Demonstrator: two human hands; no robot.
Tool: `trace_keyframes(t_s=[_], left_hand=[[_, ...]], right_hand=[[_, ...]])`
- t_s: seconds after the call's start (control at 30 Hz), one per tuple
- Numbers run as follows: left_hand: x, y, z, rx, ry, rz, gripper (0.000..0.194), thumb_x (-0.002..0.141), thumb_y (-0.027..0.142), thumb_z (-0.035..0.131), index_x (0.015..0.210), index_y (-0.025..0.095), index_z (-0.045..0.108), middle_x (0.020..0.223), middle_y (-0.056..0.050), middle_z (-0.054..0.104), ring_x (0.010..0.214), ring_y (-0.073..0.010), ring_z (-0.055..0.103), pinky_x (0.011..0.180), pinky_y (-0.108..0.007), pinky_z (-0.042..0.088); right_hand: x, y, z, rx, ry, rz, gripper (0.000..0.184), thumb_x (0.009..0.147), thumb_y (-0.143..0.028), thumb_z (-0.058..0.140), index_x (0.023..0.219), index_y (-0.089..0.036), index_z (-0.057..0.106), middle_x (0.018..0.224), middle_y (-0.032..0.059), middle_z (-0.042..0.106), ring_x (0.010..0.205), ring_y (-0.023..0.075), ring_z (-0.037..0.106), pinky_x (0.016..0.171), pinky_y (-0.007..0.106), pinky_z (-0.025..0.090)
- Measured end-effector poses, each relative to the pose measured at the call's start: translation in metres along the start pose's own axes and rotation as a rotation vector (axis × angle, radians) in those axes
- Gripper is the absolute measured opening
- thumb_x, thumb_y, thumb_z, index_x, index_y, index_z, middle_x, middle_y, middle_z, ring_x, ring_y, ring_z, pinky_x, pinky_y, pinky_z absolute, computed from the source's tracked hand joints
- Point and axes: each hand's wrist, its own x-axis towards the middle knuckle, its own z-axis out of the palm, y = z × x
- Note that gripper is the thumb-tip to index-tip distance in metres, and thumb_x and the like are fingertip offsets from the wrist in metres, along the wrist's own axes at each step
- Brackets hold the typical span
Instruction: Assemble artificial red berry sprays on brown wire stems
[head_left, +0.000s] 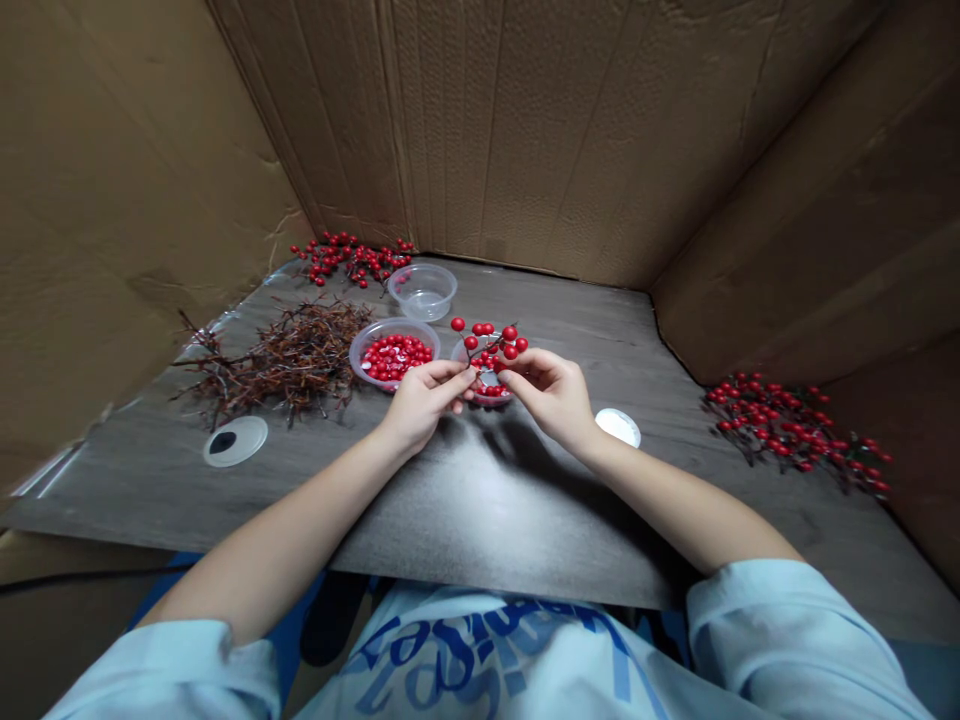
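My left hand (426,402) pinches the lower stem of a thin brown twig with red berries (486,344) between thumb and fingers. Close by on the right, my right hand (553,396) has its thumb and forefinger drawn together beside the twig's berries. Whatever sits between those fingertips is too small to make out. Below the twig, partly covered by the hands, stands a clear plastic tub (459,350) with red berries in it. A second tub (355,352), fuller of loose red berries, is just left of it.
Behind stands a clear tub (422,308). Brown bare twigs (292,355) lie heaped at left, near a round lid (244,440) with a dark spot. Berried twigs lie in a back-left bunch (352,260) and a right-hand bunch (795,425). A white disc (619,428) is by my right forearm. Cardboard walls (525,130) surround the table.
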Motion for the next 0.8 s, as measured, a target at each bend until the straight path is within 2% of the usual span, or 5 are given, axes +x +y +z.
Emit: trace_keyframes(t_s=[0.33, 0.8], left_hand=[[-0.003, 0.001, 0.001, -0.036, -0.017, -0.015, 0.029, 0.053, 0.033, 0.077, 0.068, 0.012, 0.063, 0.06, 0.0, 0.058, 0.051, -0.0061, 0.05, 0.039, -0.014, 0.034], [-0.003, -0.004, 0.003, -0.058, -0.03, 0.005, 0.03, 0.054, 0.033, 0.076, 0.066, 0.01, 0.061, 0.057, 0.001, 0.056, 0.048, -0.0045, 0.048, 0.037, -0.012, 0.034]], right_hand=[[-0.007, 0.005, 0.007, 0.037, 0.066, 0.009, 0.014, 0.068, -0.03, 0.064, 0.077, -0.019, 0.061, 0.079, 0.0026, 0.065, 0.073, 0.0143, 0.061, 0.073, 0.031, 0.05], [-0.009, 0.014, 0.011, 0.018, 0.14, -0.07, 0.007, 0.069, -0.021, 0.063, 0.075, -0.017, 0.061, 0.076, 0.0011, 0.065, 0.07, 0.0115, 0.061, 0.068, 0.026, 0.051]])
